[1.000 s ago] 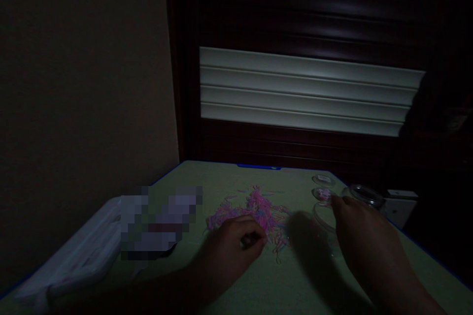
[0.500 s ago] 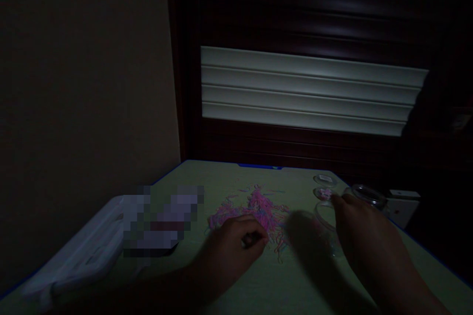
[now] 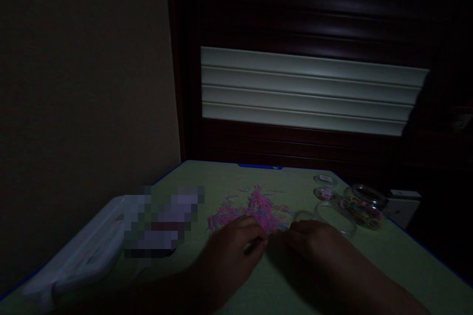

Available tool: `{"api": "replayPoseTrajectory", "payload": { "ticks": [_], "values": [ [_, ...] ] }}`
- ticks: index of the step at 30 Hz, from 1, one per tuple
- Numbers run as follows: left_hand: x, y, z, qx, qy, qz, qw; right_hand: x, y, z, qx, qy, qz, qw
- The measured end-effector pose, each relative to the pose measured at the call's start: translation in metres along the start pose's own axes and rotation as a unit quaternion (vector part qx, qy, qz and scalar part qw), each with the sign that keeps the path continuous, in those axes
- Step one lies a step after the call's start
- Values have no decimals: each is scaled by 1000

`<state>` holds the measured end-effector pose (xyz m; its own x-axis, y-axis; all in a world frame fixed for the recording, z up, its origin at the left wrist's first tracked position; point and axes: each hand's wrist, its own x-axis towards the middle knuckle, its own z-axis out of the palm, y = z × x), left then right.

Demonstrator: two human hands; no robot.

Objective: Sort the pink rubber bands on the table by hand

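Note:
A loose pile of small elastic bands, mostly pink with some blue, lies mid-table. At its near edge is my left hand, thumb and index finger closed in a pinch. What sits between those fingertips, if anything, is too dark to make out. My right hand is just right of the pile, its fingers drawn together and pointing toward the left fingertips; whatever they may hold is hidden. Beyond it, a clear round container is partly covered by the hand. A small round dish with pinkish pieces lies behind.
A clear jar with colourful bands stands at the right edge, with a clear lid farther back. On the left are a white tray and a blurred-out object. A wall and a dark shutter rise behind the table.
My right hand has moved left and nearer, from beside the small dish and jar to the edge of the pile, uncovering the jar. The left hand has barely shifted.

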<state>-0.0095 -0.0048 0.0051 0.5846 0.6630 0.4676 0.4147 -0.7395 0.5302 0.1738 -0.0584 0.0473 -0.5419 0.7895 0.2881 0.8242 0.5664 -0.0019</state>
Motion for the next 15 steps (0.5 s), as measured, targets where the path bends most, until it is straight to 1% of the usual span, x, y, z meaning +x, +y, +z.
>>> {"api": "replayPoseTrajectory", "payload": {
  "ticks": [2, 7, 11, 15],
  "values": [
    [0, 1, 0, 19, -3, 7, 1000, -1, 0, 1, -7, 2, 2, 1000],
    [0, -3, 0, 42, 4, 8, 999, 0, 3, -3, 14, -15, 40, 999],
    [2, -9, -1, 46, 20, 4, 999, -1, 2, -2, 19, -11, 35, 999],
    [4, -11, -2, 58, 7, 8, 998, -1, -1, 0, 20, -8, 41, 999]
  ]
}}
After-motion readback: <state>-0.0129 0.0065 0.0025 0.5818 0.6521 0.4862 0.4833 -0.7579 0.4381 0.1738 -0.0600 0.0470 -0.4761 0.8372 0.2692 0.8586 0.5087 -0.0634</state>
